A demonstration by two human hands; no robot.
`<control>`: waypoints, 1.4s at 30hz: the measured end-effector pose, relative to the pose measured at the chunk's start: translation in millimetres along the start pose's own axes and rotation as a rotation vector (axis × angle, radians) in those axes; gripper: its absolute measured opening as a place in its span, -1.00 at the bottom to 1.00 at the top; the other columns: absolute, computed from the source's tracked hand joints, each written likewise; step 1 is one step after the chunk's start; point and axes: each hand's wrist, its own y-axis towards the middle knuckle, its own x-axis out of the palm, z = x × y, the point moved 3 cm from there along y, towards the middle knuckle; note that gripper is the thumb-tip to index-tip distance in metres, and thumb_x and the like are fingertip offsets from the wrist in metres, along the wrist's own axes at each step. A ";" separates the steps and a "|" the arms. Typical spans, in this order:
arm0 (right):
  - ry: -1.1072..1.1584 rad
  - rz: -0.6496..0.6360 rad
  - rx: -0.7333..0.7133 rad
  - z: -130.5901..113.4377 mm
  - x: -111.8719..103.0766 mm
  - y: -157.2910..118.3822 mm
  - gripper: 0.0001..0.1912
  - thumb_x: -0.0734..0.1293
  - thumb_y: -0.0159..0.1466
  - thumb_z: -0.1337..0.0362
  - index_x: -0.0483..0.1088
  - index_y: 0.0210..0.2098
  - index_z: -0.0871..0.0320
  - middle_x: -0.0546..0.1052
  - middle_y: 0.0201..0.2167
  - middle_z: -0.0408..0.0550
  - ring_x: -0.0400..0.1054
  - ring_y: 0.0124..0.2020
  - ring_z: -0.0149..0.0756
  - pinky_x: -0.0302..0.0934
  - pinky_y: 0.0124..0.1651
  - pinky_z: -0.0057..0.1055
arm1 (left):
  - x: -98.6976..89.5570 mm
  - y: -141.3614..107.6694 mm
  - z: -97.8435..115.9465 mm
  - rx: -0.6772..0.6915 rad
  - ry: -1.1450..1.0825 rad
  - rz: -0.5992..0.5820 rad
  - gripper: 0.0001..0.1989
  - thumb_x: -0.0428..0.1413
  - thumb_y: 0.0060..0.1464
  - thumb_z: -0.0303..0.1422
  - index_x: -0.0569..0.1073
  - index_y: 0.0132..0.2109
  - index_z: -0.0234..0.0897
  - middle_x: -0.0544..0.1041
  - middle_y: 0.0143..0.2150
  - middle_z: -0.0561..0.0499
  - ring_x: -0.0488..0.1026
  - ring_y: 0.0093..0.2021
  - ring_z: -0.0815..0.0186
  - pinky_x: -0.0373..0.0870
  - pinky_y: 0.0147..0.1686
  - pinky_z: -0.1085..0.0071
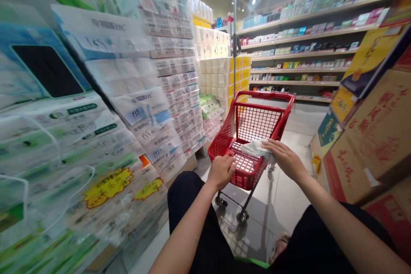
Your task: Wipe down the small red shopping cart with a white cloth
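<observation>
Right in front of me stands a red plastic shopping cart on a grey metal frame with small wheels. My left hand is at the near left corner of the basket, its fingers curled over the rim. A crumpled white cloth, perhaps a paper wipe, lies under my right hand. That hand's fingers are together on the cloth, pressing it to the basket's right rim. The hand hides part of the cloth. Through the mesh the basket floor shows.
Packs of tissue paper are stacked high on the left, with a dark phone and a white cable on the nearest stack. Cardboard boxes rise close on the right. Behind the cart, stocked shelves stand beyond a metal pole.
</observation>
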 end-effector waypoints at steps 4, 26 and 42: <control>0.012 0.037 0.061 -25.5 9.5 5.5 -0.60 0.20 0.30 0.36 0.36 0.12 0.13 0.42 0.20 0.05 0.16 0.31 -0.09 0.17 0.31 -0.01 | -2.6 0.4 2.3 -0.015 0.000 0.019 -0.63 -0.06 0.33 -0.09 0.47 0.04 -0.18 0.48 -0.05 -0.04 0.40 -0.04 0.20 0.24 0.03 0.23; 0.263 0.116 0.259 24.7 28.4 32.3 -0.61 0.11 0.42 0.05 0.44 0.04 0.04 0.53 0.01 0.00 0.35 0.11 -0.12 0.27 0.18 -0.03 | -11.3 3.1 -5.2 0.048 0.046 -0.096 -0.56 -0.13 0.36 -0.09 0.44 -0.34 -0.22 0.48 -0.29 0.01 0.39 -0.24 0.29 0.19 -0.16 0.32; 0.404 0.032 -0.019 -121.5 23.9 3.5 -0.72 0.20 0.39 0.27 0.40 0.05 0.03 0.55 -0.04 0.00 0.35 0.08 -0.18 0.37 0.10 -0.17 | -6.2 19.5 24.6 -0.183 -0.074 -0.054 -0.59 -0.29 0.41 -0.14 0.34 0.15 -0.13 0.56 0.00 0.00 0.50 -0.04 0.21 0.35 -0.07 0.29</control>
